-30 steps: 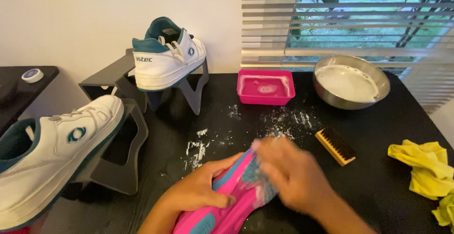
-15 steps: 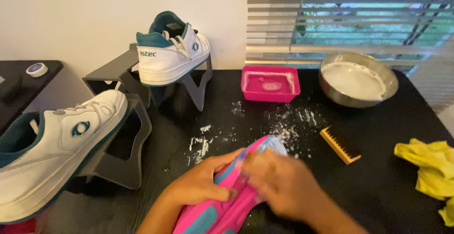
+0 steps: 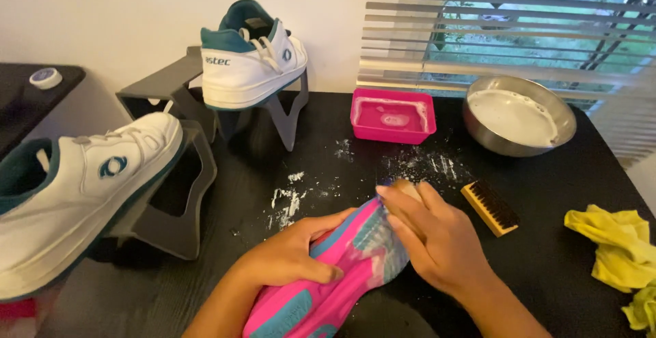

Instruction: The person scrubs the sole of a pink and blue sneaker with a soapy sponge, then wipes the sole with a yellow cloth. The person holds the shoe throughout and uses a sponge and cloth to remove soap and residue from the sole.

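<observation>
A pink shoe with blue sole patches (image 3: pixel 321 290) lies sole-up on the black table (image 3: pixel 547 194) near the front edge. My left hand (image 3: pixel 287 256) grips its side at the middle. My right hand (image 3: pixel 430 235) covers the toe end and presses a small pale object (image 3: pixel 403 189), mostly hidden under the fingers, against the sole.
Two white and teal sneakers (image 3: pixel 75 194) (image 3: pixel 249 54) rest on dark metal stands (image 3: pixel 178 208). A pink tub (image 3: pixel 394 115), a steel bowl of white liquid (image 3: pixel 519 114), a wooden brush (image 3: pixel 490 207), and yellow cloths (image 3: pixel 615 249) sit behind and to the right. White foam specks dot the table.
My right hand slid back and forth over the shoe's toe end. The left hand kept its grip on the shoe's side. The view shifted slightly.
</observation>
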